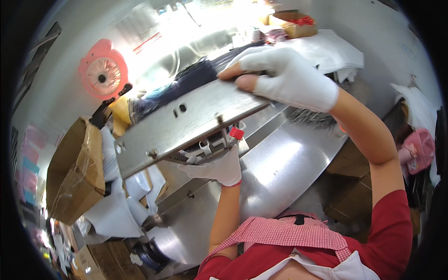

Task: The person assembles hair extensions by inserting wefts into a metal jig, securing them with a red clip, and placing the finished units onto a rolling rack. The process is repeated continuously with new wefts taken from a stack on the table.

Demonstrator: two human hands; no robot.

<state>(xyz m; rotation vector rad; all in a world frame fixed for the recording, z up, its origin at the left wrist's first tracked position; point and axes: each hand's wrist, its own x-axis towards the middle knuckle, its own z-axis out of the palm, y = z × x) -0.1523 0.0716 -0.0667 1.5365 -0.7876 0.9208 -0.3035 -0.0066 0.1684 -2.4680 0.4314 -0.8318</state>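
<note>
A long silvery metal casing (182,121) hangs tilted in the air above the bench, with two dark slots and screws on its flat side. My right hand (296,79), in a white fingertipless glove, pinches its upper right edge between thumb and fingers. From beneath, my left hand (214,170), also gloved in white, bears its underside; some of those fingers are hidden. Between the left hand and the panel show metal brackets and a small red block (236,133).
Below lies a shiny metal worktop (275,163). Dark cable bundles (200,74) lie behind the casing. An open cardboard box (77,172) and white sheets (114,212) stand left; a pink fan (103,70) is far left. Grey bristly strands (312,116) lie below my right hand.
</note>
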